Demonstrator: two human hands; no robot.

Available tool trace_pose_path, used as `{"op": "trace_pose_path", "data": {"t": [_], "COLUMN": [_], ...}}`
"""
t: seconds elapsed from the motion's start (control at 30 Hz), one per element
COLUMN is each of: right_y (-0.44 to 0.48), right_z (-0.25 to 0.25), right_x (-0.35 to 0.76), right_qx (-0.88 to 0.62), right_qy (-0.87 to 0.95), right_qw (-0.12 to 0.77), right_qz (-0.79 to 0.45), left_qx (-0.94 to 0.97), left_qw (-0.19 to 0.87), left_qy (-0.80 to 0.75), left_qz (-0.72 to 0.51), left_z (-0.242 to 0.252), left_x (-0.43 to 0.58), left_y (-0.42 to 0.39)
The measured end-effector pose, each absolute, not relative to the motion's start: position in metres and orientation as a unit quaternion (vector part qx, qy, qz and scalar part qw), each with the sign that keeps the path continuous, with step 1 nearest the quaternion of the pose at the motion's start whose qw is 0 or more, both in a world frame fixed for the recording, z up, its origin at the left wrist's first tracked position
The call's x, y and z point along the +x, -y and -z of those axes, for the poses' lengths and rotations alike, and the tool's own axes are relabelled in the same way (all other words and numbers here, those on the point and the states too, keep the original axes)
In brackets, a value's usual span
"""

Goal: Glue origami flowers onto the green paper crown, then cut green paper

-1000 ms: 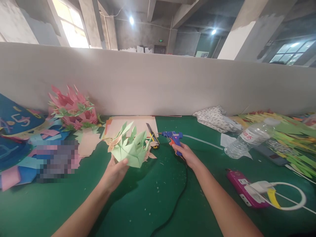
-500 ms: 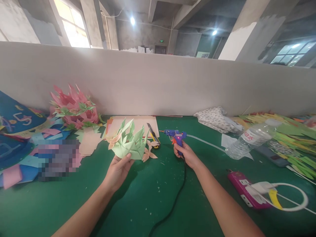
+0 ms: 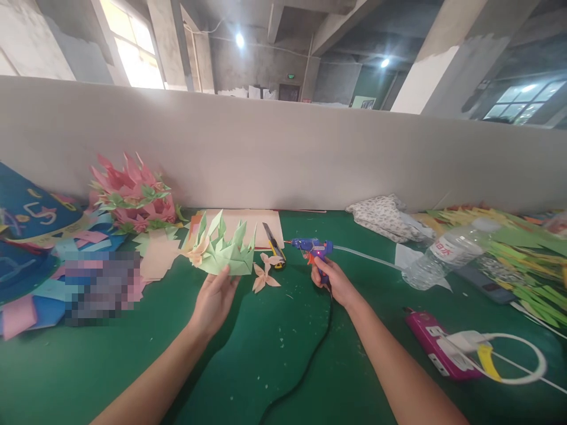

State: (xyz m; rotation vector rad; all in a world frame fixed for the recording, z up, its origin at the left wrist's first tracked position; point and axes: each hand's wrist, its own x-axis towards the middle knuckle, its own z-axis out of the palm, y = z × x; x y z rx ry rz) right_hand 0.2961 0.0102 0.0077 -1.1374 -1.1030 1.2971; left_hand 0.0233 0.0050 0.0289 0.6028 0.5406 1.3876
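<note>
My left hand point(image 3: 215, 302) grips a light green folded paper crown point(image 3: 230, 260) by its lower edge, thumb in front. A peach paper flower point(image 3: 198, 252) sits on the crown's left side. In my right hand point(image 3: 330, 277) is a blue glue gun point(image 3: 312, 245) with an orange trigger, its nozzle pointing left and a clear glue stick point(image 3: 365, 255) trailing from its back. Between the two hands, loose peach paper flowers point(image 3: 264, 278) lie on the green table. A yellow and black utility knife point(image 3: 275, 248) rests just behind them, near the nozzle.
Pink paper crowns point(image 3: 133, 195), blue party hats point(image 3: 33, 206) and paper pieces point(image 3: 159, 257) crowd the left. A water bottle point(image 3: 447, 254), a patterned cloth point(image 3: 381, 215), green paper strips point(image 3: 531, 277) and a magenta power strip point(image 3: 436, 342) occupy the right. The gun's black cord point(image 3: 305, 372) runs forward.
My left hand has shifted slightly left with the green crown and turned it a little, leaving more of the loose flowers showing. The glue gun stays nearly in place.
</note>
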Motion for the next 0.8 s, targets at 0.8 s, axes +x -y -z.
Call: {"op": "trace_pose_path", "data": {"t": [0.8], "right_y": [0.026], "right_z": [-0.023], "right_x": [0.230], "right_qx": [-0.493], "right_qy": [0.780], "right_qw": [0.352], "right_qz": [-0.154], "left_qx": [0.304], "left_qw": [0.630], "left_qy": [-0.313], "left_qz": [-0.643], "left_z": [-0.007], "left_x": [0.060], "left_y": [0.004]}}
